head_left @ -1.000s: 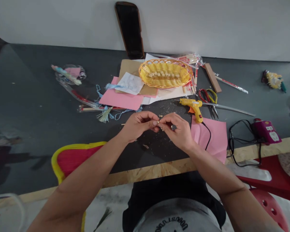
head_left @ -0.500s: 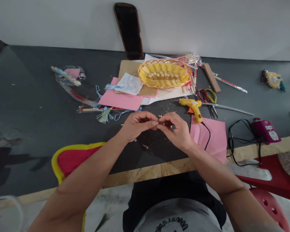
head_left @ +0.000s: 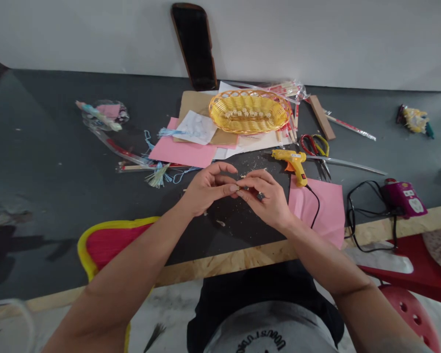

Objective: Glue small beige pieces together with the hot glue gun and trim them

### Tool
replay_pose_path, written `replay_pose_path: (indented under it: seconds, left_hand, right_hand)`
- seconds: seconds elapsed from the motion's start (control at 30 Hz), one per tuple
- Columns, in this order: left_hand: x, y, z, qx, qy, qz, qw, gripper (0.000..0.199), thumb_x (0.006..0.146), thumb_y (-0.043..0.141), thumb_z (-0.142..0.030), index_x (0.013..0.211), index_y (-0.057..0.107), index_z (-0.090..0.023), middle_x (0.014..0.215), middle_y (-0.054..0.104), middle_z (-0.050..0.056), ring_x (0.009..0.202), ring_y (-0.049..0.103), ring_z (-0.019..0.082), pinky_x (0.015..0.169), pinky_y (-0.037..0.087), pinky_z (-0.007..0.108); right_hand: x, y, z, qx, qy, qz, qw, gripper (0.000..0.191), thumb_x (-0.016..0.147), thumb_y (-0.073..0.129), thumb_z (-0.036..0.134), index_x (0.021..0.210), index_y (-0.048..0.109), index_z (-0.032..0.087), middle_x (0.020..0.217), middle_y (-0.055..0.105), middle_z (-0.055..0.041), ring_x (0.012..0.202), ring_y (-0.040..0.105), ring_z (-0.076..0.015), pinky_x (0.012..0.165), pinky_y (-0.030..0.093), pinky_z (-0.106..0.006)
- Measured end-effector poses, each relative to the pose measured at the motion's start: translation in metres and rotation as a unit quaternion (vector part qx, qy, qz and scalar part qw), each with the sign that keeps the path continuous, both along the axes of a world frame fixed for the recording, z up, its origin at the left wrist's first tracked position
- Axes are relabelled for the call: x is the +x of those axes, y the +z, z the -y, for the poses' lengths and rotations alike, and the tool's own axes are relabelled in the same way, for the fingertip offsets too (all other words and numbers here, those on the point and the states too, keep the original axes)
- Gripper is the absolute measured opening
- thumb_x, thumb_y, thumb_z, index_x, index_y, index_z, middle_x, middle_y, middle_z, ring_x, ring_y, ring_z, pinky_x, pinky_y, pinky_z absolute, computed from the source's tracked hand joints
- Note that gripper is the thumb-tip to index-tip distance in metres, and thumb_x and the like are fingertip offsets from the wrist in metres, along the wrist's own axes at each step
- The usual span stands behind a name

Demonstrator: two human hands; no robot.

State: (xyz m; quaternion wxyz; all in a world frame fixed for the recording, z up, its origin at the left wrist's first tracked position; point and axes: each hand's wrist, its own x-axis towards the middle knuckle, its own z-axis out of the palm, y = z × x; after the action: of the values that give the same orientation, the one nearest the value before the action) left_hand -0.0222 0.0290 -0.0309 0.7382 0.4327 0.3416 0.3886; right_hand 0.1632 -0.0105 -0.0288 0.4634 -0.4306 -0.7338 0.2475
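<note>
My left hand (head_left: 210,190) and my right hand (head_left: 265,198) meet fingertip to fingertip above the dark table (head_left: 224,240). Both are pinched closed around something tiny at their tips, too small and too covered to name. Pale crumbs and shavings lie scattered on the table under and behind the fingers. Just right of my right hand rests a yellow glue gun (head_left: 296,162), its cord running over a pink sheet (head_left: 327,206). Beyond the hands, a yellow woven basket (head_left: 250,127) holds a row of several small pale beads or knobs.
Scissors (head_left: 316,147) and a wooden block (head_left: 321,117) lie behind the glue gun. Left of the basket are pink paper (head_left: 183,152) and blue tassels (head_left: 159,174). A phone (head_left: 194,46) leans on the wall. A purple power box (head_left: 406,198) sits at the right edge.
My fingers have shifted slightly: the left index finger has lifted and straightened a little, and the right fingers have extended. Both hands stay in the same place, tips together.
</note>
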Motion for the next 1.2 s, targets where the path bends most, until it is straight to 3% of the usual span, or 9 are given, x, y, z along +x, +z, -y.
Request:
replay_pose_path:
  seconds: [0.27, 0.7, 1.2]
  left_hand:
    - [0.0009, -0.0022, 0.0012, -0.009, -0.009, -0.016, 1.000, 0.028, 0.066, 0.089, -0.034, 0.079, 0.074, -0.013, 0.069, 0.074, 0.002, 0.061, 0.070, 0.012, 0.065, 0.059, 0.022]
    - [0.0009, 0.0008, 0.0036, -0.061, -0.023, -0.004, 0.998, 0.028, 0.063, 0.091, -0.034, 0.079, 0.080, -0.014, 0.070, 0.077, 0.005, 0.064, 0.071, 0.013, 0.067, 0.060, 0.023]
    - [0.0006, -0.0023, 0.0045, -0.056, -0.020, 0.004, 0.998, 0.027, 0.063, 0.091, -0.033, 0.080, 0.080, -0.014, 0.071, 0.077, 0.005, 0.064, 0.072, 0.014, 0.068, 0.061, 0.024]
  right_hand:
    - [0.0011, 0.0002, 0.0004, 0.012, -0.013, 0.012, 1.000, 0.014, 0.090, 0.064, 0.017, 0.100, 0.070, 0.024, 0.101, 0.065, -0.0064, 0.093, 0.067, -0.0167, 0.079, 0.061, -0.031]
    - [0.0001, 0.0005, 0.0006, 0.033, -0.004, 0.009, 0.999, 0.013, 0.092, 0.062, 0.017, 0.100, 0.071, 0.024, 0.099, 0.065, -0.0056, 0.091, 0.067, -0.0152, 0.078, 0.059, -0.028]
    - [-0.0012, -0.0012, 0.0007, 0.027, -0.013, -0.003, 1.000, 0.014, 0.092, 0.063, 0.017, 0.099, 0.073, 0.025, 0.095, 0.068, -0.0039, 0.091, 0.067, -0.0155, 0.081, 0.058, -0.030]
